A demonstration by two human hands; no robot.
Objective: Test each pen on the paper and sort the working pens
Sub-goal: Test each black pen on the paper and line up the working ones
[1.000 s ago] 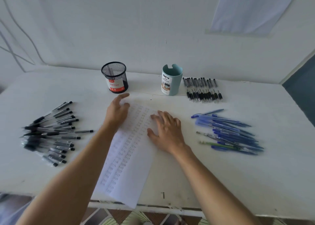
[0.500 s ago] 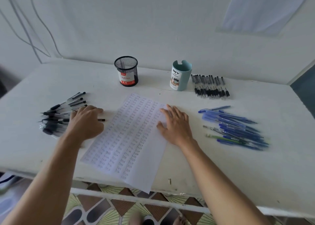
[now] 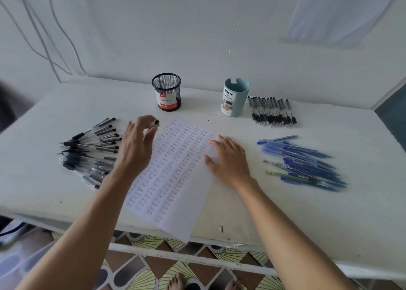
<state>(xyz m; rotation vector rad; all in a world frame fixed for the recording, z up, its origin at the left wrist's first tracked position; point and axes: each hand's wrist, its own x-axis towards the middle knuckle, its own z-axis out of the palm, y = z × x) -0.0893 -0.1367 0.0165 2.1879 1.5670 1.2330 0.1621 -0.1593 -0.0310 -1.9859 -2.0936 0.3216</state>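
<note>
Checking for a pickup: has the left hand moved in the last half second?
Yes. The left hand has left the black pen pile and come right to the left edge of the paper, pinching a pen.

head cam | wide-angle | faces forward-down | close above table (image 3: pixel 307 213) | single view

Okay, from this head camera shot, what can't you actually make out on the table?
Head view only:
Pen in the left hand: only its dark end shows; the fingers hide the rest.
Black pen pile: its right side lies behind that hand and forearm.
Teal organizer: its wall hides the inside.
Paper: writing mostly too small to read; the right hand covers part.
</note>
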